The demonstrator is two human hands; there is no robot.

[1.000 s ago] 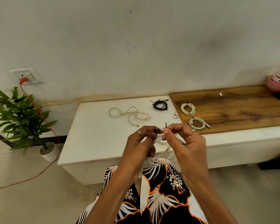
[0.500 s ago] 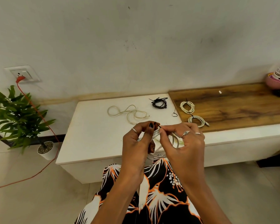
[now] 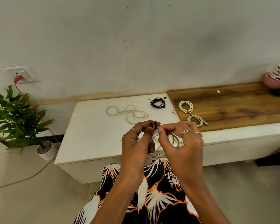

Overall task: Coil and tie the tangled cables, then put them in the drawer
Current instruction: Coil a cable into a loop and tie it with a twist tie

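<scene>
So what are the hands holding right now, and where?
Both hold the white coil: the left hand grips its left side, the right hand pinches a thin black tie at its top.

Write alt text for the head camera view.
Two hands, the left hand and right hand, hold a coiled white cable above a white bench, pinching a thin tie at its top. Behind lie a loose cream cable, a black bundle and two tied white coils.
</scene>
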